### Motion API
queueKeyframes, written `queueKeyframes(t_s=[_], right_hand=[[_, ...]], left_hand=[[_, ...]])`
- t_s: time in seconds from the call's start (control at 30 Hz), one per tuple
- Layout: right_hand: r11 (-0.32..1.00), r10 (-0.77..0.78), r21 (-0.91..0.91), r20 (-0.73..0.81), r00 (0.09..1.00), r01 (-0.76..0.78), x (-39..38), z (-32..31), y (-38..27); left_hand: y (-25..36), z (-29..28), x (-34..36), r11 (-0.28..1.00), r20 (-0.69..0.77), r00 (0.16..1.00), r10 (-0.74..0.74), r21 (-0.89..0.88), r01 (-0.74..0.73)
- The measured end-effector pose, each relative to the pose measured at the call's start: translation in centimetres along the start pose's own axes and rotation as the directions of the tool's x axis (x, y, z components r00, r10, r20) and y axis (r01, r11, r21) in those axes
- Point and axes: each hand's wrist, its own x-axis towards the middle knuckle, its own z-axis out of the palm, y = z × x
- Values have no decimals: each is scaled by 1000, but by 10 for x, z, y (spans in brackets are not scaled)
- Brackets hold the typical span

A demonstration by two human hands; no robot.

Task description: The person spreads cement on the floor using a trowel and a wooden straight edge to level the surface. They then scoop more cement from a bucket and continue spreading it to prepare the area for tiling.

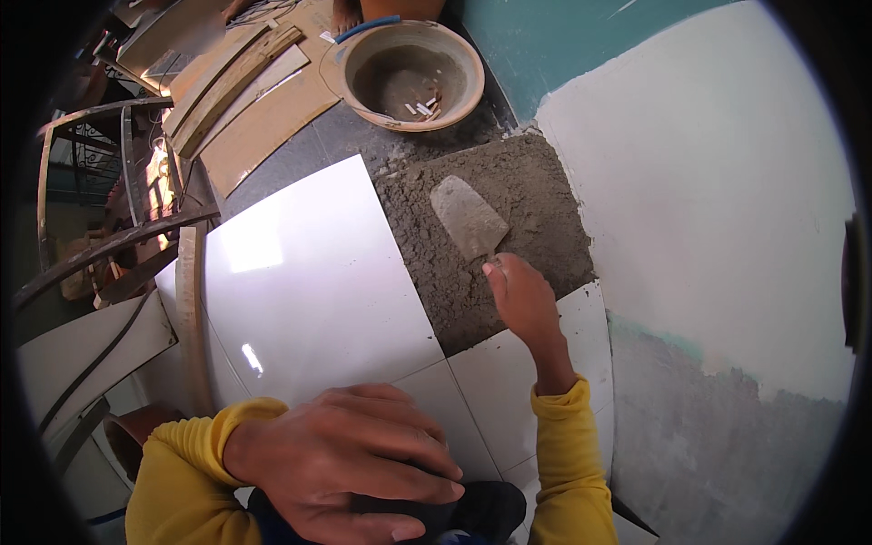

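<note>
My right hand grips the handle of a mortar-caked trowel. Its blade lies flat on a bed of grey mortar spread over the floor by the wall. My left hand rests with fingers spread on my dark-clad knee, near the lower edge, holding nothing. Both sleeves are yellow. Glossy white floor tiles lie to the left of the mortar bed and in front of it.
A round tan basin with mortar residue stands beyond the bed. Wooden boards lie at the upper left beside a metal frame. The white and teal wall rises on the right, its lower part bare grey.
</note>
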Motion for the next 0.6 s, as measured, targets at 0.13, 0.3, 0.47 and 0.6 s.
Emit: queueKeyframes(t_s=[0.13,0.3,0.47,0.6], right_hand=[[967,-115,-235,-38,993,103,52,-33,53],[843,398,274,261,879,-463,95,-70,66],[682,312,499,463,830,-535,42,-20,0],[983,116,107,261,958,-148,-8,3,-21]], left_hand=[[0,0,-1,1000,-27,999,21,-15,-22],[1,1,-5,1000,-42,999,23,-19,-24],[2,2,0,1000,-11,1000,-4,-7,4],[-4,5,5,1000,10,1000,8,-29,-8]])
